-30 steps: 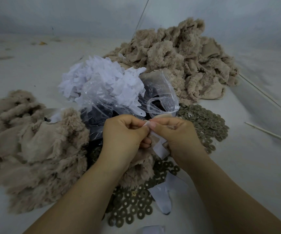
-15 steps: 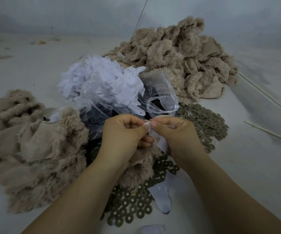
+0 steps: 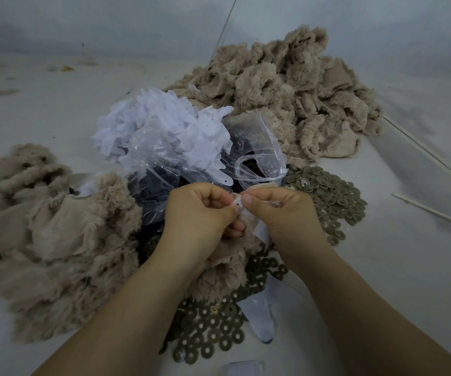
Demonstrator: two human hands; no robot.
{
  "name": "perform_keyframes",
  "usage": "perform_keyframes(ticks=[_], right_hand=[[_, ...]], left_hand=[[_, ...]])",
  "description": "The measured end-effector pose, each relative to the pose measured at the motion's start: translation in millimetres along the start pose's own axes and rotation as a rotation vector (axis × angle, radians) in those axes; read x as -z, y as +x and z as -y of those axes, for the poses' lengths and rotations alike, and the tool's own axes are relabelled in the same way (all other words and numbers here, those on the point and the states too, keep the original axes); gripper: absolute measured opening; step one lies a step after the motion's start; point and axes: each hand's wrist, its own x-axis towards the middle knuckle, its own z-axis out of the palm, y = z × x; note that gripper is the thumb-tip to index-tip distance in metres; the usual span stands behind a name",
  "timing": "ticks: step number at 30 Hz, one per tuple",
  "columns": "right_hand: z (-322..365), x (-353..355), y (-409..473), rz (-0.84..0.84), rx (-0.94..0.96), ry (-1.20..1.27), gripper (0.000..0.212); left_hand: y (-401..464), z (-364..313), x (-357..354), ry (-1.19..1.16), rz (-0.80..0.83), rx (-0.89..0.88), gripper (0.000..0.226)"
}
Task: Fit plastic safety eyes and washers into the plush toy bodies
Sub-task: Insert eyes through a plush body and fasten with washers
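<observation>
While one plush body [image 3: 227,256] is being worked between both hands near the middle of the head view, most of the batch appears to remain. A large heap of tan plush bodies [image 3: 295,93] lies far right, and a second heap [image 3: 51,240] lies near left; which heap is finished cannot be told from this view. Washers [image 3: 330,196] are spread loose to the right of the hands, with more washers [image 3: 208,329] nearer, below the wrists. A clear plastic bag [image 3: 248,156] holding dark parts, probably the safety eyes, sits just beyond the hands, beside a pile of white fabric pieces [image 3: 164,126].

Left hand [image 3: 200,215]: fingers curled, thumb and forefinger pinching the plush backing and a small white piece [image 3: 239,208] at the fitting point. Right hand [image 3: 284,213]: fingers curled likewise, thumb tip meeting the left thumb over the same spot, gripping the fabric. Both forearms converge from the near edge. No eye or washer is visible between the fingertips, so whether the eye post is seated cannot be told. A white scrap [image 3: 262,313] lies near, on the pale work surface [image 3: 381,280].
</observation>
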Motion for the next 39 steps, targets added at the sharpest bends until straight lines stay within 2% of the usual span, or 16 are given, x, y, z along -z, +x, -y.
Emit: perform_keyframes(ticks=[9, 14, 18, 21, 27, 33, 37, 39], right_hand=[[-1.8, -2.4, 0.9, -0.042, 0.105, -0.155, 0.009], [-0.6, -4.1, 0.1, -0.003, 0.143, -0.206, 0.024], [0.6, -4.3, -0.5, -0.007, 0.132, -0.205, 0.022], [1.2, -2.4, -1.0, 0.011, 0.096, -0.133, 0.006], [-0.3, -2.1, 0.3, 0.036, 0.043, -0.111, 0.009], [-1.5, 0.1, 1.2, 0.002, 0.032, -0.114, 0.004], [-2.7, -1.1, 1.8, 0.003, -0.002, -0.123, 0.002], [-3.0, -2.3, 2.2, 0.002, -0.033, -0.096, 0.009]], left_hand=[[8.4, 0.0, 2.5, -0.005, -0.03, 0.105, 0.006], [10.3, 1.1, 0.9, 0.131, -0.068, 0.106, 0.016], [12.5, 1.7, 0.3, 0.182, -0.093, 0.081, 0.015], [11.1, 2.7, 1.9, 0.195, -0.093, 0.049, 0.013], [8.8, 6.7, 4.5, 0.171, -0.09, 0.036, 0.012], [8.6, 6.8, 5.0, 0.042, -0.021, 0.078, 0.015], [6.4, 7.9, 4.4, 0.16, -0.023, 0.019, 0.017], [4.7, 8.9, 1.5, 0.241, -0.05, -0.02, 0.017]])
